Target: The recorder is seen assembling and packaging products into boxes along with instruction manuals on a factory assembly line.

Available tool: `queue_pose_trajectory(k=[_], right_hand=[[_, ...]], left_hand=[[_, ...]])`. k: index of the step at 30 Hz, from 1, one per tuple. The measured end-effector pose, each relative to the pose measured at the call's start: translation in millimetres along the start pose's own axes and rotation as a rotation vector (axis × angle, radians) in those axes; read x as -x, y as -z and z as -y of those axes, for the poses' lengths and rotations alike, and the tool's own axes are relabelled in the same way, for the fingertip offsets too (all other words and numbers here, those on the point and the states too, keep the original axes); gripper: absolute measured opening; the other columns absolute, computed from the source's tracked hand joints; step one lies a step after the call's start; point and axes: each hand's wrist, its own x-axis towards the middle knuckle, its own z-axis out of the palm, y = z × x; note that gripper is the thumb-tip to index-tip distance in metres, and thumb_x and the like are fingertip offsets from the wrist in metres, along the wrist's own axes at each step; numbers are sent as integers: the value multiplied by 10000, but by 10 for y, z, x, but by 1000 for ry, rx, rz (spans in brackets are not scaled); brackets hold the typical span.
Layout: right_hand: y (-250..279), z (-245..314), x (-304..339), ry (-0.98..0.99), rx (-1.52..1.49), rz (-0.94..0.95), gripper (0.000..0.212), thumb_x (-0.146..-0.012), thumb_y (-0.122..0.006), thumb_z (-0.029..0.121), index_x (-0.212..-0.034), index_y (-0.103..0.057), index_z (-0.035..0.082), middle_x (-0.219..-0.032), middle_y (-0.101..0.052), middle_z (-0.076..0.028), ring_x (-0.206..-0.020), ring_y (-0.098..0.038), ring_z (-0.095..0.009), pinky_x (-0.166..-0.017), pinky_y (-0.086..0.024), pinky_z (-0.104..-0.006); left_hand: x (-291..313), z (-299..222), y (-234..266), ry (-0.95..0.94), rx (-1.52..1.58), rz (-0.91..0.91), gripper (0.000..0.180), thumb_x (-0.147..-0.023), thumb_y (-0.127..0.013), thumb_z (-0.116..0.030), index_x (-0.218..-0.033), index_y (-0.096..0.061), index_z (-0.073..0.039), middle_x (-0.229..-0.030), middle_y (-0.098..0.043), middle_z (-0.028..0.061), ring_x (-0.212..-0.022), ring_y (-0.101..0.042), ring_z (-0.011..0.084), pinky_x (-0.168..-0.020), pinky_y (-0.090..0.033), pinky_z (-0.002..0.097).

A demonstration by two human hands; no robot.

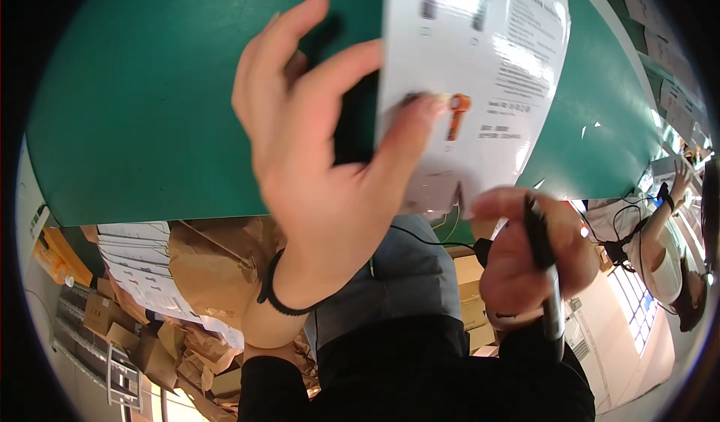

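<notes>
A white glossy printed carton point(457, 70) stands over the green tabletop, with small pictures of tools, one of them orange, and blocks of print on its face. Its lower edge shows a narrow notch; how deep it is cannot be seen. My left hand point(307, 130) pinches its left edge, thumb across the printed face and index finger reaching behind; the other fingers are bent and clear of it. At the carton's lower right corner, my right hand point(525, 249) is closed around a black marker pen point(551, 294), which slants down toward my sleeve. The right fingertips are blurred beside the corner.
The green table point(150, 107) spreads beyond my hands. Crumpled brown paper point(214, 261) and printed white sheets point(142, 261) lie at lower left, near cardboard boxes point(109, 317). Another person point(660, 249) is at the far right, with a hand raised at the table's side. Dark cables hang nearby.
</notes>
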Motion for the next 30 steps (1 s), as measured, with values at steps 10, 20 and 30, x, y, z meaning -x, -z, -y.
queue_pose_trajectory(k=[10,20,30], right_hand=[[-91,-19,-682,-243,288,-68,227,-948,-755,134,-1005,-602,-25,-790,-669,-99,-670,-665,-148,-615,-519,-242],[-157,50,-376,-261,285,-99,191,-827,-816,50,-904,-648,2,-733,-703,-91,-636,-697,-133,-576,-536,-266],[-148,63,-162,-172,292,118,225,-806,-827,64,-926,-647,3,-765,-714,-102,-638,-696,-145,-586,-546,-277]], left_hand=[[-289,211,1362,64,-804,-377,296,-979,-718,-135,-1226,-630,5,-920,-712,48,-845,-633,128,-826,-525,255],[-413,-168,121,210,-130,456,345,-921,-795,-242,-831,-558,-7,-599,-508,17,-530,-420,90,-495,-330,268],[-382,-114,258,257,-26,483,385,-912,-802,-253,-759,-555,0,-576,-499,5,-532,-372,77,-493,-297,268]])
